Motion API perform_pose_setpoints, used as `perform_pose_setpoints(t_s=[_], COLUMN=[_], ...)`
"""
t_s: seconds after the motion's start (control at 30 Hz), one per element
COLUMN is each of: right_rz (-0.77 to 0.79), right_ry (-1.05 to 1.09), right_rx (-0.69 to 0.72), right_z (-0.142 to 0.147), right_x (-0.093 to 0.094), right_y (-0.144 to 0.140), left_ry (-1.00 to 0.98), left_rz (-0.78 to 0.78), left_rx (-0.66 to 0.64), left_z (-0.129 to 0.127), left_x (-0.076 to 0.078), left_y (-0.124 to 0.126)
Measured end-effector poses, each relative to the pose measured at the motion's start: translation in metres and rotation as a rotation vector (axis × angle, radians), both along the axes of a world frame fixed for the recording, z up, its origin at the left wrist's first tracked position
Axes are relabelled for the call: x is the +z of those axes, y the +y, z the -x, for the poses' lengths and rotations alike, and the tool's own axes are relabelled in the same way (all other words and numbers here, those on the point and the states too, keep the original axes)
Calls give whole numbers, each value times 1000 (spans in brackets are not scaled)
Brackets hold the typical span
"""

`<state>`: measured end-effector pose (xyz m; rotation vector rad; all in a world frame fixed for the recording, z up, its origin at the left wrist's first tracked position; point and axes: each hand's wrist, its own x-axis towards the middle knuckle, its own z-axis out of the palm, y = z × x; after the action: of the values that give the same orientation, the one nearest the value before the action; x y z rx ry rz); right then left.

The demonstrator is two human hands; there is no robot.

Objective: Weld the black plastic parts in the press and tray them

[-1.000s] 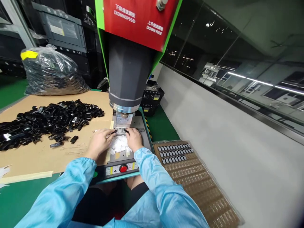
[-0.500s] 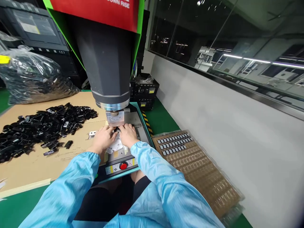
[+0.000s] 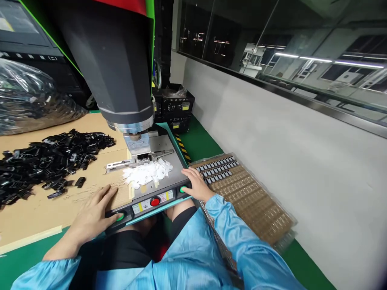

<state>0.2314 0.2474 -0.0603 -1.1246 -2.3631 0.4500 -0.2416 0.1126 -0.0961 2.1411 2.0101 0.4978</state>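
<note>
Where the view begins at far left, a clear bag (image 3: 33, 100) of black parts lies at the back of the desk (image 3: 18, 257), on a cardboard sheet (image 3: 36, 209). In front of it a loose heap of black parts (image 3: 51, 159) spreads over the cardboard, a few strays lying just off its near edge. Nearer the camera, the left hand (image 3: 92, 215) lies flat at the cardboard's corner, fingers (image 3: 104, 193) spread and holding nothing, its thumb resting on the left green button (image 3: 120, 217) at the press's front edge. Above stands the dark press head (image 3: 111, 64), its metal horn (image 3: 136, 141) hanging over the small fixture (image 3: 142, 157) on the grey base plate (image 3: 161, 145). A thin metal strip (image 3: 117, 164) pokes out leftward from the fixture onto the cardboard. Just in front of the fixture a pile of white pieces (image 3: 148, 172) lies on the plate. On the front panel a red button (image 3: 155, 201) sits midway between the two green ones. The right hand (image 3: 196, 185) rests at the panel's right end, fingers loosely together and empty, covering the right green button (image 3: 182, 189). Just beside that hand lies a brown tray (image 3: 256, 205) in clear wrap, with rows of small grey parts (image 3: 219, 169) filling its far end. Behind the press sit black crates (image 3: 173, 106) against the grey wall.
</note>
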Motion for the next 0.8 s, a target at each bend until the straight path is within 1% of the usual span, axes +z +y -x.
perform_pose_setpoints(t_s=[0.07, 0.17, 0.23, 0.33, 0.43, 0.5, 0.57, 0.67, 0.73, 0.8], right_rz=[2, -26, -35, -32, -42, -64, -88, -97, -79, -51], right_ry=[-79, -138, -145, -125, -58, 7, 71, 123, 123, 104], right_rx=[-8, -30, -35, -33, -77, -140, -195, -227, -237, -266], right_z=[-8, -8, -6, -3, 6, 18, 35, 63, 78, 88], right_x=[-7, -11, -11, -10, -9, -7, -5, 0, 1, 1], right_y=[-5, -5, -4, -4, -2, 4, 13, 33, 45, 52], left_ry=[67, 95, 86, 17, -136, -203, -217, -220, -207, -189], left_rz=[-26, -29, -19, 10, -14, -66, -62, 9, 37, 45], left_rx=[-16, -9, -9, 25, 108, 154, 176, 156, 132, 121], left_z=[0, -3, -3, -3, -4, -7, -12, -22, -28, -30], left_x=[-8, -10, -5, 9, 28, 39, 46, 50, 48, 46], left_y=[-6, -7, -5, 3, 29, 54, 82, 115, 128, 134])
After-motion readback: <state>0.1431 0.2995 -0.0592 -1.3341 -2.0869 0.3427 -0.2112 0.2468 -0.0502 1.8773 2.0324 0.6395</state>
